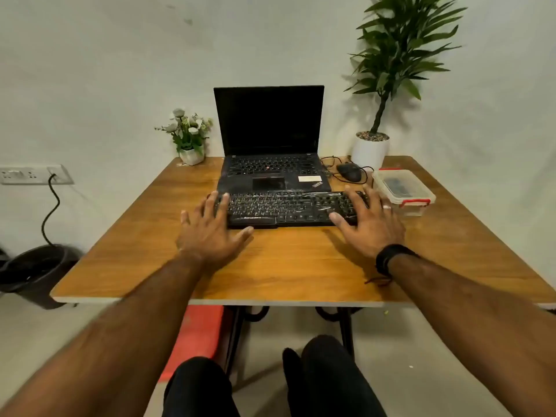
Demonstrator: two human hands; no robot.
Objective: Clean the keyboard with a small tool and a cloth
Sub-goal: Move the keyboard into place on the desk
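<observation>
Both hands lay flat with fingers spread, gripping nothing, the left hand [210, 224] on the left end and the right hand [365, 219] on the right end of the black keyboard [288, 207], which sat just before the open laptop [270, 139] on the wooden table [285, 266], a lidded plastic box [403, 186] just right of the keyboard.

Laptop [269, 139], mouse [349, 171], two plants, perhaps a bin [36, 272] beside the table [285, 266].

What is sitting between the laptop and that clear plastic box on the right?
In the head view, a black mouse with its tangled cable lies on the table between the laptop and the plastic box.
</observation>
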